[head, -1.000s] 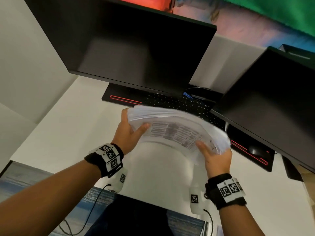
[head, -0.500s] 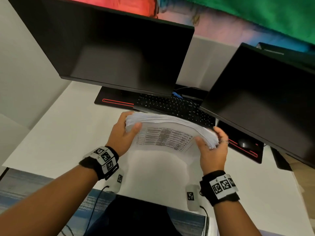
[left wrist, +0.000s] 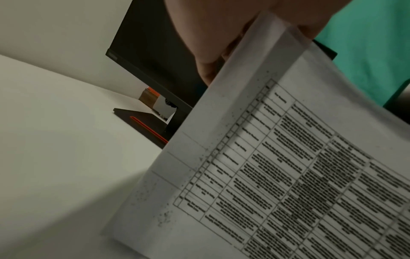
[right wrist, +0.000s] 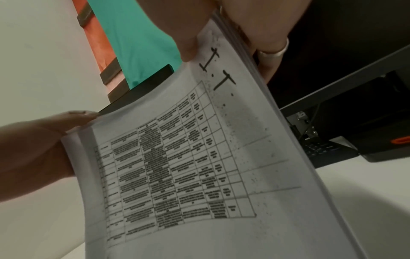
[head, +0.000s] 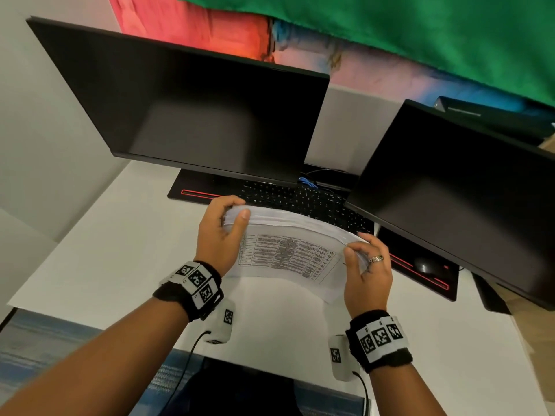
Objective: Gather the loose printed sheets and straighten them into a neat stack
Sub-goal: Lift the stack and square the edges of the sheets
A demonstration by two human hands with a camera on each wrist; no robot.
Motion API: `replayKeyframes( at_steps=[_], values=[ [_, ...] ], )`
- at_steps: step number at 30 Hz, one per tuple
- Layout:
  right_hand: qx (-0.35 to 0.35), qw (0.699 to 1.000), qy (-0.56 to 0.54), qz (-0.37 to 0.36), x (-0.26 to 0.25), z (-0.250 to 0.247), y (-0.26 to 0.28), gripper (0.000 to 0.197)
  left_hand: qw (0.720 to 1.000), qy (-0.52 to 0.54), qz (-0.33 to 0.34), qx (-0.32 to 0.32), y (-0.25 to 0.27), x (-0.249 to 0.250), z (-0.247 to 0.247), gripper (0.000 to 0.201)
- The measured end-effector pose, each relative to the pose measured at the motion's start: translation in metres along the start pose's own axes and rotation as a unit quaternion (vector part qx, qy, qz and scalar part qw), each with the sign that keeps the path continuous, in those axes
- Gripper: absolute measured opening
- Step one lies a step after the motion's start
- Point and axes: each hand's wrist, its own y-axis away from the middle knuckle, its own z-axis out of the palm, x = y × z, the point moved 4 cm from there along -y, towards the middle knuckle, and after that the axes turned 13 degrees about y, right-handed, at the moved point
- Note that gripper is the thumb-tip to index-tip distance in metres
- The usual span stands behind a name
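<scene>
A thick stack of printed sheets point(head: 288, 250) stands on its long edge on the white desk point(head: 90, 250), bowed, its near face showing a printed table. My left hand point(head: 223, 219) grips the stack's upper left corner, thumb on the near face. At the upper right corner my right hand point(head: 359, 250), with a ring, pinches the stack. In the left wrist view the sheets point(left wrist: 288, 175) fill the lower right below the left hand point(left wrist: 221, 35). The right wrist view shows the sheets point(right wrist: 188, 166) held by the right hand point(right wrist: 221, 26), with the left hand point(right wrist: 44, 140) at the far edge.
Two dark monitors point(head: 195, 115) point(head: 465, 205) stand close behind the stack. A black keyboard point(head: 300, 202) on a black mat with red trim point(head: 192, 193) lies under them, and a mouse point(head: 425, 265) sits at the right. The desk's front edge is near my wrists.
The stack has swung from a fanned, tilted hold to standing on edge on the desk. Both hands have shifted up to its top corners, and the sheet edges look more even.
</scene>
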Motion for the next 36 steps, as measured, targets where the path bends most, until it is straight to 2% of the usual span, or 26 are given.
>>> replayKeyframes(
  at_steps=[3,5,7,9,14,18,21,23,27,29,33,36],
  values=[
    [-0.017,0.993,-0.098,0.062,0.001,0.003,0.001,0.035,0.999,0.028,-0.032,0.014,-0.002,0.0,0.002,0.025],
    [0.002,0.98,-0.166,0.105,0.001,0.005,-0.002,0.043,0.998,0.034,-0.049,0.032,-0.003,-0.001,0.002,0.026],
    [0.026,0.973,-0.185,0.137,0.004,0.006,-0.004,0.048,0.996,0.045,-0.063,0.046,-0.003,-0.003,0.002,0.027],
    [0.036,0.965,-0.203,0.165,0.006,0.008,-0.004,0.046,0.995,0.05,-0.064,0.052,-0.002,-0.002,0.002,0.028],
    [0.051,0.942,-0.23,0.24,0.014,0.01,-0.001,0.024,0.993,0.044,-0.083,0.074,-0.002,-0.004,0.001,0.027],
    [0.044,0.947,-0.224,0.226,0.006,0.008,-0.003,0.017,0.997,0.033,-0.063,0.039,-0.001,0.002,0.003,0.017],
    [0.054,0.941,-0.241,0.231,0.002,0.006,-0.006,0.013,0.994,0.045,-0.077,0.06,-0.005,0.003,0.002,0.005],
    [0.065,0.939,-0.247,0.229,0.001,0.003,-0.006,0.01,0.99,0.056,-0.1,0.08,-0.007,-0.001,-0.001,0.009],
    [0.07,0.946,-0.243,0.204,-0.003,0.002,-0.005,0.007,0.991,0.044,-0.108,0.063,-0.007,-0.004,-0.004,0.015],
    [0.072,0.948,-0.234,0.202,-0.004,0.002,-0.006,0.004,0.993,0.036,-0.102,0.056,-0.006,-0.004,-0.005,0.015],
    [0.084,0.955,-0.204,0.197,0.001,0.002,-0.006,0.017,0.998,0.008,-0.058,0.007,-0.007,0.002,-0.004,0.003],
    [0.079,0.954,-0.209,0.201,0.003,0.004,-0.006,0.015,0.999,-0.03,-0.039,-0.004,-0.008,0.002,-0.005,0.004]
  ],
)
